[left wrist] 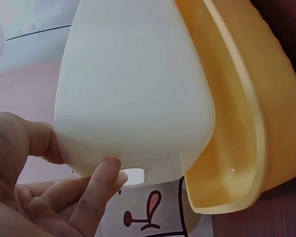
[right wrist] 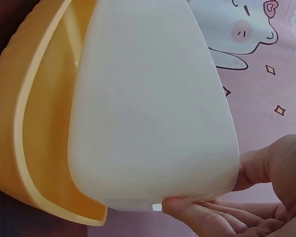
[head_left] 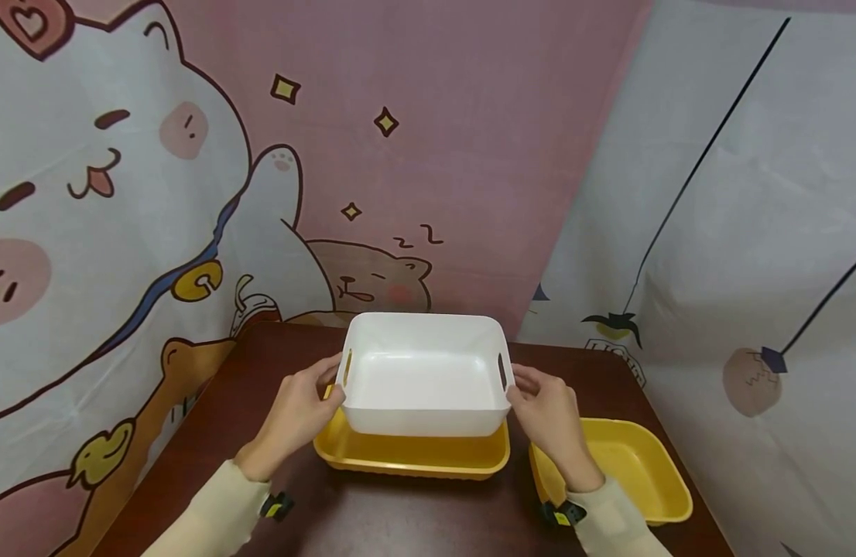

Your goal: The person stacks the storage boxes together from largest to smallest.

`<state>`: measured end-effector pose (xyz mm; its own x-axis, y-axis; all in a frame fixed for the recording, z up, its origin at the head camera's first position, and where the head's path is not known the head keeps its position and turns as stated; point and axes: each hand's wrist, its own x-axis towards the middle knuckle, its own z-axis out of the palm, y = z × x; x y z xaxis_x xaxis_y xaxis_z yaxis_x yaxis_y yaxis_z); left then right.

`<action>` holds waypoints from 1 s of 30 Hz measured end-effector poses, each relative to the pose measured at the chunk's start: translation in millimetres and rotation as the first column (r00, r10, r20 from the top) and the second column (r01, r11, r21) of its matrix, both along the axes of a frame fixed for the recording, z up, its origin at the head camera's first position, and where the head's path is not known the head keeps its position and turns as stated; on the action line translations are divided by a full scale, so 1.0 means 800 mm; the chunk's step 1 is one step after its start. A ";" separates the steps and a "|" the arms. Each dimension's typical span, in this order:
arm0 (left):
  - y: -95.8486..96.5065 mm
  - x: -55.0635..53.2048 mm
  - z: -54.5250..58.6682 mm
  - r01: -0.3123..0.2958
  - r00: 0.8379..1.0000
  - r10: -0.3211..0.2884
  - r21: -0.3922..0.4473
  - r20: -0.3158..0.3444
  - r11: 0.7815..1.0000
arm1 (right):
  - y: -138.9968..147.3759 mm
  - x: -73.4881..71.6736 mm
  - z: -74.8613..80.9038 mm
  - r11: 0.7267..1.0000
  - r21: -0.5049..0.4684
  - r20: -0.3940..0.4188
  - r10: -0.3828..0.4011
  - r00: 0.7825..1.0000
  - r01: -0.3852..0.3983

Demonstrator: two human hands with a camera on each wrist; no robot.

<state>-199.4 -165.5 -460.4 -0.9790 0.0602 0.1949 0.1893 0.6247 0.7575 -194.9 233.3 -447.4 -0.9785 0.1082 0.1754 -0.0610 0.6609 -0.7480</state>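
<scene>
A white plastic basket (head_left: 426,375) with a slot handle in each short end is held up over a yellow basin (head_left: 414,455). My left hand (head_left: 304,414) grips its left end, thumb near the front rim and fingers by the slot. At the opposite end my right hand (head_left: 548,414) pinches the wall beside the other slot. Both wrist views show the smooth underside of the white basket (left wrist: 133,89), tilted, with the yellow basin (right wrist: 44,128) behind it. Nothing shows inside the white basket.
A second yellow basin (head_left: 633,468) stands on the dark brown table (head_left: 400,522) at the right, partly behind my right forearm. A cloth printed with cartoon animals (head_left: 456,155) hangs along the back and sides of the table.
</scene>
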 end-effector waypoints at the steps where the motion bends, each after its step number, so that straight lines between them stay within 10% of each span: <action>1: -0.001 0.001 -0.001 0.002 1.000 -0.002 0.000 -0.002 1.000 | -0.001 0.000 -0.001 1.000 -0.003 0.003 0.002 1.000 -0.002; 30: -0.011 0.010 -0.014 0.011 1.000 -0.010 -0.034 0.022 0.999 | -0.004 0.005 -0.011 0.996 -0.031 0.097 0.082 0.992 -0.079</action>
